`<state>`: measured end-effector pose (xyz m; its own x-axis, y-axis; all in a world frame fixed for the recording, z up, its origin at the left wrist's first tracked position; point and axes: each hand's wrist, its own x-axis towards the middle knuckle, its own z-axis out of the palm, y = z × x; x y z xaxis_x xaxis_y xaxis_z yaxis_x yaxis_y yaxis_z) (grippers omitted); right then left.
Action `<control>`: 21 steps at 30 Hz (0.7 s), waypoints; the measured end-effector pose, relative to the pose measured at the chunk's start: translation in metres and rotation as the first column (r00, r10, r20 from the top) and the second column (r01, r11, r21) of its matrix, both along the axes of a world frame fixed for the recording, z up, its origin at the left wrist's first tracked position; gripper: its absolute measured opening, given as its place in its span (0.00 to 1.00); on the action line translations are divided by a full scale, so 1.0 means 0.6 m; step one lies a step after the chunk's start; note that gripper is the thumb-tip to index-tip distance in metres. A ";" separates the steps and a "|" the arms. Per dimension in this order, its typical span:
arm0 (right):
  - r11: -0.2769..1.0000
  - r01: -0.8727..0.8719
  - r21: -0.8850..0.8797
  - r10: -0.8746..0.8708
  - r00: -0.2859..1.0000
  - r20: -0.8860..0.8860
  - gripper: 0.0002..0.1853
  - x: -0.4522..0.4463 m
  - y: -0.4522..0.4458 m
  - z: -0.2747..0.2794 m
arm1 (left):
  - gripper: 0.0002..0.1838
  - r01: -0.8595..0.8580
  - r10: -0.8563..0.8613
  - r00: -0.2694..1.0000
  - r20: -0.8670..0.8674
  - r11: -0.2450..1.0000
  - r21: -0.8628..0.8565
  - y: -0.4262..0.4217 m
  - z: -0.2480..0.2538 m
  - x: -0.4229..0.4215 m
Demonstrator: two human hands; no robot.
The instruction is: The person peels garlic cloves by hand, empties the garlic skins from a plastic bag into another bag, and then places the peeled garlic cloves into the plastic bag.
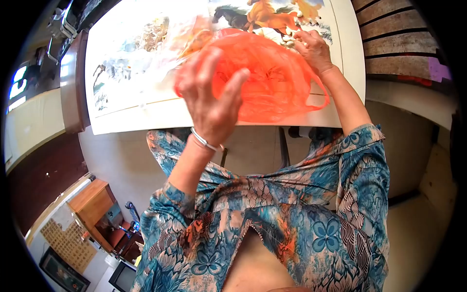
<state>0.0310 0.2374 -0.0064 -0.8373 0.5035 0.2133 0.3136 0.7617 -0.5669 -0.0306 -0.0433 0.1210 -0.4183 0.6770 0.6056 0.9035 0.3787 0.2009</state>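
A thin, see-through red plastic bag [272,92] lies crumpled and puffed up on the table, its loop handle sticking out at the right. My left hand [211,97], with a silvery bangle at the wrist, is over the bag's left part. Its fingers are spread and slightly blurred, with nothing seen in them. At the bag's upper right edge is my right hand [316,52]. Its thumb and fingers are pinched together; what lies between the tips is too small to make out. Under the bag, the white tabletop [160,114] carries a printed picture of running horses [272,18].
Wooden slats [401,41] run along the table's right side. A dark wooden piece of furniture [73,87] stands close to its left edge. Farther off at the lower left are a wooden cabinet [92,202] and a blue scooter [132,214]. Glare whitens the table's upper left.
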 end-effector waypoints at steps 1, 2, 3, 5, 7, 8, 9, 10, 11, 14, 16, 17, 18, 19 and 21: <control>0.999 0.012 -0.039 -0.013 1.000 -0.010 0.08 0.001 -0.001 0.006 | 0.23 -0.079 0.077 0.996 -0.044 0.996 -0.049 -0.003 0.000 -0.018; 0.997 0.025 -0.076 -0.027 0.999 -0.021 0.08 0.000 0.000 0.010 | 0.25 -0.138 0.135 0.990 -0.036 0.984 -0.116 -0.009 -0.007 -0.037; 0.988 0.044 -0.145 -0.053 0.997 -0.056 0.09 -0.001 0.006 0.008 | 0.23 -0.163 0.158 0.986 -0.047 0.979 -0.124 -0.014 -0.007 -0.051; 0.956 0.077 -0.283 -0.114 0.987 -0.117 0.09 -0.002 0.012 0.008 | 0.20 -0.210 0.202 0.977 -0.069 0.967 -0.143 -0.018 -0.007 -0.067; 0.882 0.105 -0.459 -0.170 0.980 -0.103 0.09 0.005 0.017 0.034 | 0.21 -0.189 0.184 0.982 -0.047 0.969 -0.157 -0.019 -0.009 -0.071; 0.833 0.103 -0.544 -0.194 0.974 -0.113 0.09 0.005 0.015 0.053 | 0.23 -0.164 0.161 0.986 -0.033 0.974 -0.158 -0.019 -0.015 -0.075; 0.776 0.099 -0.623 -0.219 0.968 -0.119 0.08 0.005 0.008 0.081 | 0.24 -0.137 0.136 0.991 -0.017 0.978 -0.158 -0.019 -0.021 -0.078; 0.674 0.021 -0.738 -0.233 0.955 -0.186 0.06 0.003 -0.004 0.111 | 0.24 -0.113 0.112 0.994 -0.013 0.981 -0.156 -0.015 -0.027 -0.080; 0.657 -0.056 -0.752 -0.220 0.939 -0.263 0.07 0.000 -0.024 0.144 | 0.23 -0.110 0.110 0.994 -0.008 0.979 -0.172 -0.011 -0.030 -0.080; 0.611 -0.307 -0.729 -0.140 0.865 -0.482 0.08 -0.015 -0.094 0.215 | 0.22 -0.078 0.080 0.997 0.007 0.980 -0.183 -0.004 -0.038 -0.088; 0.578 -0.441 -0.686 -0.036 0.827 -0.562 0.08 -0.028 -0.153 0.244 | 0.22 -0.093 0.103 0.992 0.077 0.988 -0.126 0.003 -0.045 -0.094; 0.553 -0.481 -0.680 0.007 0.819 -0.574 0.08 -0.034 -0.188 0.259 | 0.23 -0.103 0.113 0.987 0.111 0.990 -0.097 0.006 -0.047 -0.098; 0.485 -0.507 -0.713 0.038 0.826 -0.562 0.08 -0.036 -0.217 0.263 | 0.22 -0.069 0.072 0.985 0.156 0.997 -0.025 0.006 -0.045 -0.104; 0.412 -0.528 -0.743 0.072 0.831 -0.551 0.08 -0.037 -0.242 0.260 | 0.22 -0.065 0.068 0.978 0.198 0.998 -0.022 0.004 -0.039 -0.106; 0.354 -0.458 -0.815 0.090 0.884 -0.458 0.07 -0.038 -0.284 0.221 | 0.23 -0.058 0.060 0.958 0.279 0.998 -0.015 0.001 -0.028 -0.111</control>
